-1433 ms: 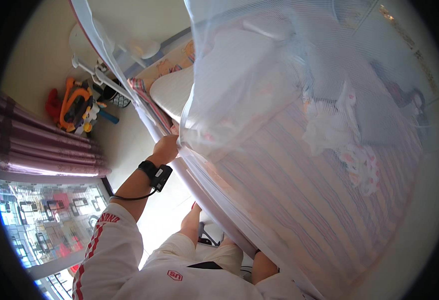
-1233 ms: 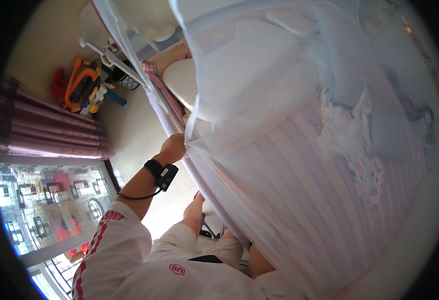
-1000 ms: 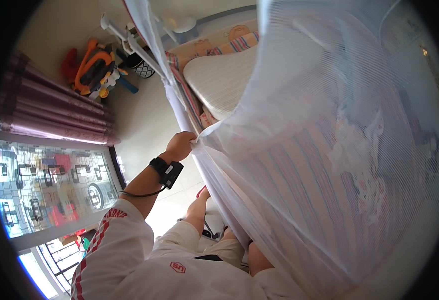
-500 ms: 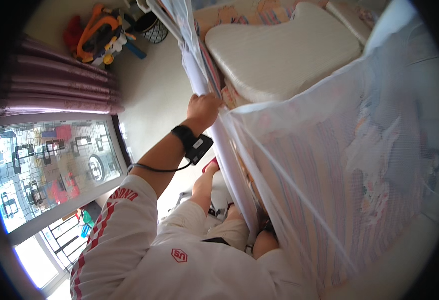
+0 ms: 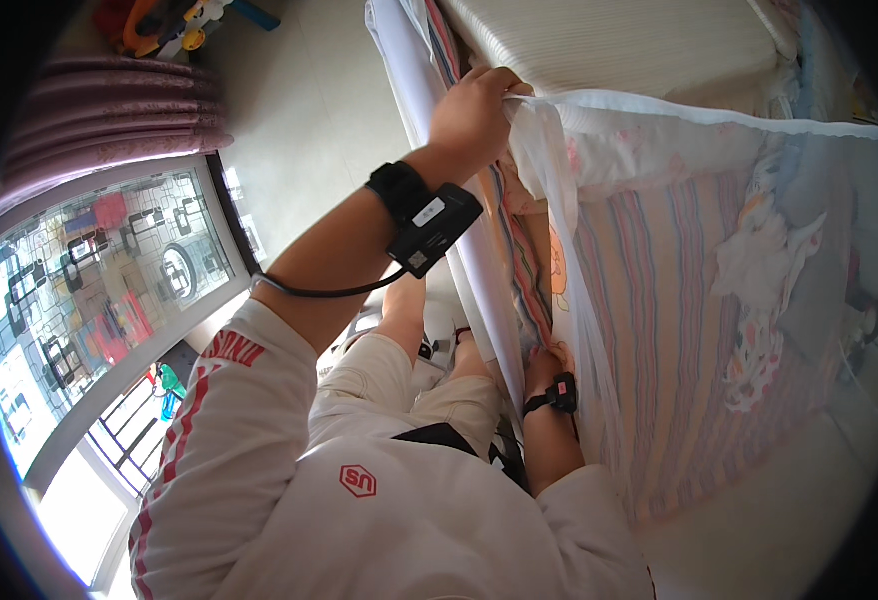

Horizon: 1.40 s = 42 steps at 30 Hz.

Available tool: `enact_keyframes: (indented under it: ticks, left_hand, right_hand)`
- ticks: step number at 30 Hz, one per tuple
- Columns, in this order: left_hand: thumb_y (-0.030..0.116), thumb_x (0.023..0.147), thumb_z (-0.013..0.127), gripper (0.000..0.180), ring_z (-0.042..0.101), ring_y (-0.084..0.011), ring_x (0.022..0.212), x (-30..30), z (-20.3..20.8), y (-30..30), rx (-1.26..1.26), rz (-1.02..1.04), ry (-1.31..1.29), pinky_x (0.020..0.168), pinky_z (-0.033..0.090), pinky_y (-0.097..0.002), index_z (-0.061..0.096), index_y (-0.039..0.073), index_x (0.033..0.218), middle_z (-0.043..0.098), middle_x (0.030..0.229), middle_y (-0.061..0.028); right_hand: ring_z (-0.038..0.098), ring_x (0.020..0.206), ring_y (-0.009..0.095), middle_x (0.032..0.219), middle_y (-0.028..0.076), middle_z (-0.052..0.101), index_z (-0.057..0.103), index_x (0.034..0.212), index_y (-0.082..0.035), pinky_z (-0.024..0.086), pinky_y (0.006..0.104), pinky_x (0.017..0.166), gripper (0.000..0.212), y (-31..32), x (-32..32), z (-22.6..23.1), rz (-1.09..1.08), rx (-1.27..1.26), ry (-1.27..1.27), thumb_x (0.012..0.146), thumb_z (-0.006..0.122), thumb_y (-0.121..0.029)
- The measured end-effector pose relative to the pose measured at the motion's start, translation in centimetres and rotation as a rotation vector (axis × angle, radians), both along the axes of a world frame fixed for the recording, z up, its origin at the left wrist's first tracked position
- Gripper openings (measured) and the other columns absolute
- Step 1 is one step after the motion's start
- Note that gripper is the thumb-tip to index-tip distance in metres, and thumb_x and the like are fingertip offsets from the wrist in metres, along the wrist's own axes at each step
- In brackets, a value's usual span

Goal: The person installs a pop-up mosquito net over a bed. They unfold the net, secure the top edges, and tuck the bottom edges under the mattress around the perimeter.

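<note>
A sheer white mosquito net [image 5: 649, 330] hangs across the side of a bed with a striped sheet [image 5: 649, 240]. My left hand [image 5: 477, 112] reaches forward, its fingers closed on the net's white top edge. Low along the bed's edge is my right hand [image 5: 547, 368], between the white side panel [image 5: 464, 250] and the net. Its fingers look curled against the bedding edge, and what they hold is hidden. Behind the net lies a rumpled white cloth with red marks [image 5: 759, 290]. A cream ribbed mat [image 5: 619, 45] covers the bed's far part.
To the left are a patterned glass window [image 5: 109, 280] and a purple curtain [image 5: 109, 120]. Orange and yellow toys [image 5: 174, 25] stand at the far left on the pale tiled floor [image 5: 309, 110]. A black device with a cable [image 5: 434, 230] is strapped to my left wrist.
My left hand has shifted right with the net's edge, which now stretches straighter across the bed. My right hand, hidden before, has come into view. The whole view has tilted down.
</note>
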<state>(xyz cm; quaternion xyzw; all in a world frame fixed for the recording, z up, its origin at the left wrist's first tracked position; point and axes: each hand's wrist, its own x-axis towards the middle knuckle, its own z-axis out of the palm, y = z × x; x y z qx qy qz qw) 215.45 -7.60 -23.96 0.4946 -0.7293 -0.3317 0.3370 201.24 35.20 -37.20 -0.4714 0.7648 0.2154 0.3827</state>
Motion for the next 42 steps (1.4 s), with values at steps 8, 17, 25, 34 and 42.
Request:
enact_keyframes:
  ticks: [8, 17, 25, 34, 42]
  left_hand:
    - [0.016, 0.089, 0.055, 0.026, 0.059, -0.0282, 0.103, -5.5, -13.9, 10.5, 1.375, 0.393, 0.612, 0.087, 0.047, -0.0383, 0.061, 0.012, 0.114, 0.063, 0.108, -0.0102]
    - [0.026, 0.092, 0.054, 0.026, 0.061, -0.0274, 0.097, -5.2, -14.0, 12.2, 1.536, 0.417, 1.107, 0.083, 0.048, -0.0435, 0.062, 0.009, 0.109, 0.065, 0.103, -0.01]
    - [0.013, 0.087, 0.052, 0.022, 0.064, -0.0218, 0.092, -7.7, -18.4, 13.7, 1.362, 0.262, 0.867, 0.079, 0.051, -0.0362, 0.062, 0.005, 0.106, 0.067, 0.105, -0.0081]
    - [0.012, 0.088, 0.05, 0.014, 0.063, -0.0239, 0.084, -6.7, -21.3, 14.9, 0.878, 0.061, 1.085, 0.074, 0.05, -0.0341, 0.064, 0.01, 0.089, 0.066, 0.091, -0.0077]
    - [0.016, 0.091, 0.054, 0.016, 0.061, -0.0255, 0.087, -6.1, -16.0, 14.0, 1.45, 0.467, 1.485, 0.078, 0.05, -0.037, 0.062, 0.003, 0.094, 0.064, 0.093, -0.0104]
  right_hand:
    - [0.059, 0.093, 0.019, 0.107, 0.005, 0.061, 0.06, 0.111, -0.01, 0.052, 0.0304, 0.071, 0.02, 3.3, -1.9, -2.8, -2.073, -0.564, -0.51, 0.094, 0.051, -0.009]
    - [0.061, 0.072, 0.022, 0.087, 0.009, 0.064, 0.064, 0.098, -0.005, 0.05, 0.0308, 0.062, 0.014, 4.4, -2.0, -2.6, -1.519, -0.348, -0.269, 0.093, 0.055, -0.014]
    - [0.065, 0.08, 0.034, 0.091, 0.018, 0.068, 0.064, 0.092, -0.005, 0.049, 0.0431, 0.066, 0.034, 4.0, -1.0, -2.7, -0.127, -0.153, 0.135, 0.094, 0.047, -0.034]
    - [0.067, 0.08, 0.027, 0.089, 0.012, 0.07, 0.067, 0.094, -0.002, 0.049, 0.0345, 0.072, 0.035, 4.2, 0.8, -2.1, -0.986, -0.431, -0.13, 0.095, 0.05, -0.033]
    - [0.065, 0.082, 0.035, 0.088, 0.016, 0.067, 0.065, 0.098, -0.002, 0.051, 0.0395, 0.073, 0.029, 7.4, -1.7, 0.2, -0.369, -0.207, 0.058, 0.095, 0.05, -0.027]
